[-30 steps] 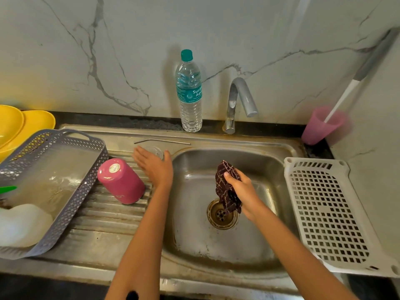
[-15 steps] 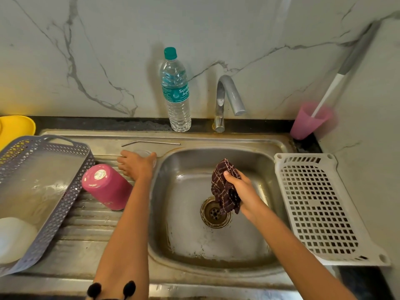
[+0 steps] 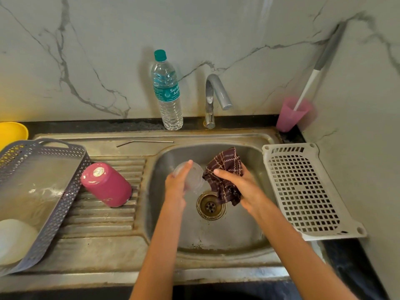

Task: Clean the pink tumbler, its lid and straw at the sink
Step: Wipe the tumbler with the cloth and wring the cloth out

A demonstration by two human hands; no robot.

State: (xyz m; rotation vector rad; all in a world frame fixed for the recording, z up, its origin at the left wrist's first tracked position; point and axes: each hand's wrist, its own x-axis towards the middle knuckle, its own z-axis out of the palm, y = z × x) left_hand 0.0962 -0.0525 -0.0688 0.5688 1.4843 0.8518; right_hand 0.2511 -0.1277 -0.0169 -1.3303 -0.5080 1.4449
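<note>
Lid [image 3: 194, 177] gripped by left hand [image 3: 176, 185] inside sink [image 3: 216, 239], right hand [image 3: 240, 185] clutching cloth [image 3: 225, 165], pink tumbler [image 3: 106, 184] inverted on drainboard [image 3: 97, 217]

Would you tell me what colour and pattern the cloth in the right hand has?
The cloth is dark maroon with pale checks; the head view shows it.

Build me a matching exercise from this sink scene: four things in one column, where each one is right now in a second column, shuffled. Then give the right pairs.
Things
1. pink tumbler
2. straw
3. lid
4. cloth

Places
A. gripped by the right hand
B. upside down on the ribbed drainboard
C. held by the left hand over the basin
D. lying flat on the back ledge of the sink

Pairs: 1-B, 2-D, 3-C, 4-A
</note>
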